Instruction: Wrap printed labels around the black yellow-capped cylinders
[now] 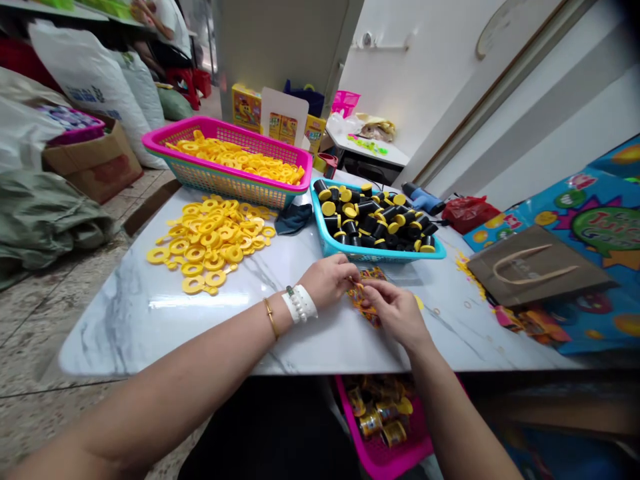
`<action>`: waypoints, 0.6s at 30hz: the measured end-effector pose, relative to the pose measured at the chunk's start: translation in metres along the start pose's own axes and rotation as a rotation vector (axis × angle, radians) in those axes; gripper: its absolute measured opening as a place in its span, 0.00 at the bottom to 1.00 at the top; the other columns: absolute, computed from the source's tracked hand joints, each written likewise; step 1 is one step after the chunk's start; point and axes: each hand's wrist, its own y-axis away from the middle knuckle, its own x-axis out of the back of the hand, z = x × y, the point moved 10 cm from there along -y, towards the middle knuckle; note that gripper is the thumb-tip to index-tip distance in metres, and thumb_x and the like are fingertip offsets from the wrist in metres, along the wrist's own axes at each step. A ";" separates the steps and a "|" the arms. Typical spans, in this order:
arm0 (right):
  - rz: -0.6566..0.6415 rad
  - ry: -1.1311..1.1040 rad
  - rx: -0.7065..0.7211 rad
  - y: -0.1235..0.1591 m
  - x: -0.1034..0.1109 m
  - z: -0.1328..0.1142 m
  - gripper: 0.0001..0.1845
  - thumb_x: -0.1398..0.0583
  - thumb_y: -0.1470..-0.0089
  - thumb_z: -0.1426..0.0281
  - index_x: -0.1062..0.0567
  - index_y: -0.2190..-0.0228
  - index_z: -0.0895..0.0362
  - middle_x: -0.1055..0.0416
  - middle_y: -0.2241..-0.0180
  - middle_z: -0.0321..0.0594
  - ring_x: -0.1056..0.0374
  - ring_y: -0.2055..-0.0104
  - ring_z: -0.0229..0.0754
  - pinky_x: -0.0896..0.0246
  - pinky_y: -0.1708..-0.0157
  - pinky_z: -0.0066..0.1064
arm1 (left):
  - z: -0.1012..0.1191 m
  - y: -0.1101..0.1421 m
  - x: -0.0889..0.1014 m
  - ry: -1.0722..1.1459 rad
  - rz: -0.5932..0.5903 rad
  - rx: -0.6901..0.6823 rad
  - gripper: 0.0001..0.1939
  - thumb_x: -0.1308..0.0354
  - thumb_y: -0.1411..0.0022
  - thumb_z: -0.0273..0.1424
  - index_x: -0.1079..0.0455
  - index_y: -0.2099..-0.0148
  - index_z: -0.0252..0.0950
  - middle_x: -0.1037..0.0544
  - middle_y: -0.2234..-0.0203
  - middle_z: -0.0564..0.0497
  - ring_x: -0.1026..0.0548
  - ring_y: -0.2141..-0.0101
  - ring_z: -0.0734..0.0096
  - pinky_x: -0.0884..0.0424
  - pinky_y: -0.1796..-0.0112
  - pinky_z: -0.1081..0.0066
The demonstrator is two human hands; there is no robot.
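Observation:
Both hands meet over the marble-patterned table (pixel 310 340), just in front of the blue basket. My left hand (pixel 327 279), with bracelets at the wrist, pinches the near-left part of a small multicoloured printed plastic wrapper (pixel 369 312). My right hand (pixel 399 312) grips the same wrapper from the right, thumb and fingertips pressed together. Whether anything is inside the wrapper I cannot tell. Beyond the hands, the blue basket (pixel 390 255) holds many black cylinders with yellow caps (pixel 367 207). A heap of yellow ring-shaped plastic pieces (pixel 210 237) lies to the left.
A pink basket (pixel 175 143) full of yellow pieces stands at the back left. Below the table edge is another pink basket (pixel 380 460) with wrapped cylinders. A brown paper bag (pixel 535 263) and blue printed packaging (pixel 565 207) occupy the right. Another person (pixel 173 30) sits far left.

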 end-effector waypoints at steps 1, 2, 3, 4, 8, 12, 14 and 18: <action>-0.051 -0.089 -0.046 -0.001 -0.007 0.004 0.21 0.36 0.45 0.52 0.19 0.67 0.59 0.22 0.74 0.41 0.29 0.74 0.41 0.31 0.74 0.32 | 0.004 0.001 0.001 0.058 0.003 -0.014 0.11 0.45 0.40 0.23 0.23 0.58 0.36 0.24 0.64 0.48 0.27 0.63 0.69 0.30 0.58 0.70; -0.066 -0.170 -0.071 -0.002 -0.010 0.005 0.21 0.36 0.46 0.52 0.19 0.70 0.58 0.24 0.77 0.39 0.31 0.76 0.40 0.33 0.76 0.30 | 0.005 0.001 0.003 0.126 0.018 0.004 0.14 0.45 0.42 0.22 0.24 0.55 0.36 0.24 0.64 0.49 0.27 0.65 0.70 0.30 0.59 0.70; -0.041 -0.240 -0.081 -0.003 -0.010 0.006 0.21 0.35 0.48 0.51 0.20 0.73 0.58 0.26 0.78 0.37 0.33 0.78 0.38 0.34 0.77 0.29 | 0.002 0.001 0.005 0.200 0.038 0.055 0.17 0.44 0.43 0.22 0.26 0.52 0.36 0.24 0.65 0.50 0.27 0.66 0.71 0.30 0.61 0.71; 0.004 -0.295 -0.085 -0.003 -0.007 0.007 0.21 0.34 0.49 0.51 0.21 0.74 0.58 0.27 0.79 0.36 0.34 0.79 0.37 0.36 0.78 0.28 | -0.004 0.001 0.006 0.276 0.058 0.129 0.19 0.43 0.44 0.23 0.27 0.50 0.35 0.24 0.66 0.51 0.28 0.68 0.72 0.30 0.63 0.72; 0.080 -0.390 -0.151 0.001 -0.005 0.017 0.23 0.35 0.48 0.49 0.22 0.70 0.58 0.29 0.82 0.34 0.41 0.84 0.33 0.46 0.85 0.26 | -0.026 0.005 -0.004 0.415 0.016 0.365 0.10 0.41 0.44 0.29 0.25 0.60 0.32 0.25 0.73 0.52 0.30 0.72 0.74 0.33 0.70 0.76; 0.012 -0.336 -0.126 0.003 -0.007 0.014 0.25 0.38 0.45 0.49 0.19 0.62 0.59 0.34 0.85 0.31 0.43 0.84 0.33 0.47 0.84 0.26 | -0.030 0.009 -0.018 0.321 -0.141 0.420 0.07 0.40 0.46 0.31 0.23 0.70 0.33 0.26 0.79 0.53 0.32 0.76 0.74 0.39 0.74 0.75; -0.028 -0.292 -0.084 0.003 -0.010 0.007 0.21 0.34 0.47 0.52 0.19 0.65 0.59 0.32 0.82 0.33 0.42 0.82 0.34 0.45 0.82 0.26 | -0.030 0.011 -0.019 0.296 -0.176 0.455 0.08 0.41 0.47 0.32 0.24 0.73 0.33 0.27 0.81 0.53 0.33 0.77 0.74 0.40 0.75 0.75; 0.044 -0.262 -0.040 0.003 -0.005 0.000 0.17 0.35 0.45 0.56 0.24 0.74 0.57 0.32 0.82 0.33 0.41 0.81 0.34 0.46 0.82 0.25 | -0.029 0.012 -0.011 0.357 -0.107 0.516 0.12 0.40 0.47 0.37 0.28 0.75 0.34 0.30 0.82 0.54 0.35 0.78 0.75 0.43 0.76 0.75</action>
